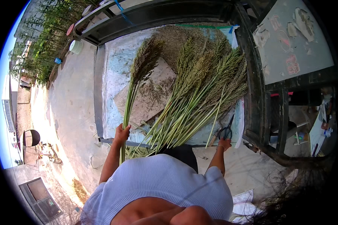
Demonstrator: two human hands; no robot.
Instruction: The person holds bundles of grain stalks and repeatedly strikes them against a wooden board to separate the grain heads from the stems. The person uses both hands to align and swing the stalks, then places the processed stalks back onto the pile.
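Note:
My left hand (pixel 122 133) is closed around the stalks of a bundle of sorghum (pixel 136 71), whose brown seed heads point away from me over the cart bed. At the near right edge of the bed, my right hand (pixel 224 144) has its fingers at the handle loops of a pair of black scissors (pixel 225 132), blades pointing away. Just left of that hand lies a tool with a wooden handle (pixel 213 140), its other end unclear. Between my hands spreads a large pile of cut sorghum stalks (pixel 191 108), green stems toward me and heads toward the far side.
A pale sheet (pixel 110 75) lines the cart bed, with a flat brown board (pixel 127 101) and loose seed heads on it. Dark metal rails (pixel 165 13) border the far side and a metal frame (pixel 253 71) the right. A pale green bucket (pixel 76 47) stands beyond the left side.

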